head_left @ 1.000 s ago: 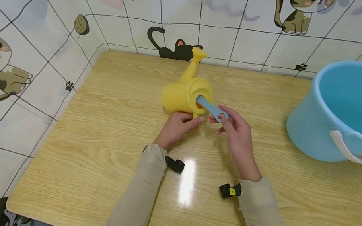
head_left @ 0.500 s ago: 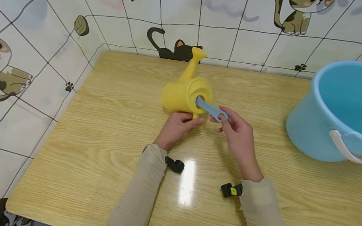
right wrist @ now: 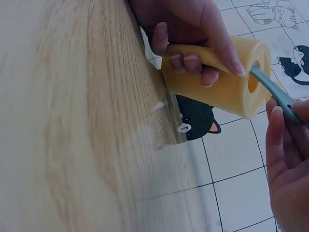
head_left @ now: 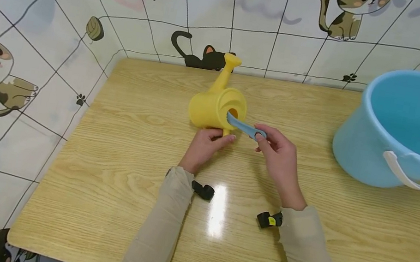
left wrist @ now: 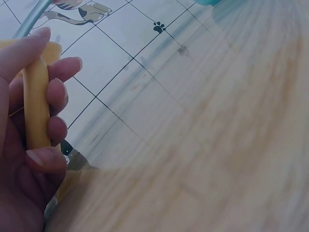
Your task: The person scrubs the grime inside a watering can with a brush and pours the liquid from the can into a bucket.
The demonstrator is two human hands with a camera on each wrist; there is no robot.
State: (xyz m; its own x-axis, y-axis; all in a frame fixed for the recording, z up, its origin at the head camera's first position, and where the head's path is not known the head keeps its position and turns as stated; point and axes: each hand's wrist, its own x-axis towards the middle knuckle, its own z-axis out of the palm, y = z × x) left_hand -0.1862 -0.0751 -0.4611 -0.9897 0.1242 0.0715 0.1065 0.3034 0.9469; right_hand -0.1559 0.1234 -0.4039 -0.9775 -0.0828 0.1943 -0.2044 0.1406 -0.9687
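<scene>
In the head view a yellow toy watering can has its spout toward the wall and its round opening facing right. My left hand grips the can's handle; the left wrist view shows fingers curled round that yellow handle. Between the thumb and fingers of my right hand is pinched a light blue stick-like handle with a hole near its held end. Its other end enters the can's opening, as the right wrist view also shows at the blue handle. What lies inside the can is hidden.
A large light blue bucket with a white carrying handle stands on the right of the wooden table. Behind and to the left rise walls with cat drawings. The table's left edge slants toward the front.
The held end of the blue handle has shifted slightly right with my right hand, and the stick lies a little lower across the opening. My left hand stays on the watering can.
</scene>
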